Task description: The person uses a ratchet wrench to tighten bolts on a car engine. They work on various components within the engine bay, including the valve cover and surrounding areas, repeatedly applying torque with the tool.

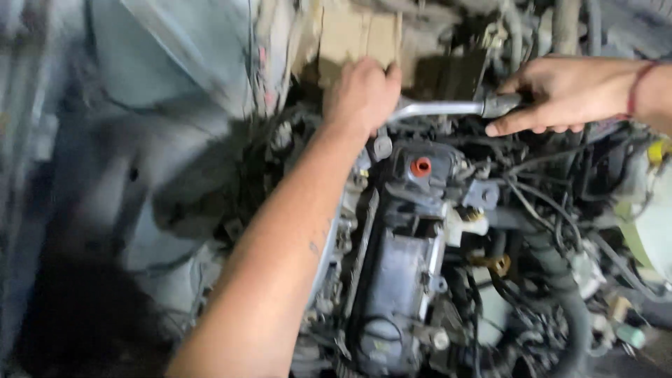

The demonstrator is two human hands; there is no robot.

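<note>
Gripping a long silver ratchet wrench (448, 108) above a grimy car engine (402, 266), right hand (560, 91) closed around its handle, left hand (362, 94) clasped over its head end.

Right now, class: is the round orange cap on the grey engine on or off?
On. The round orange cap sits seated in its opening atop the grey engine, with no open hole showing.

A grimy dark metal engine block (402, 280) filled the centre of the bay. A round orange cap (421, 166) sat on its upper part. Thick black rubber hoses (560, 280) ran along the right side. A brass-coloured fitting (498, 264) lay beside them. A brown cardboard sheet (353, 35) stood behind.
</note>
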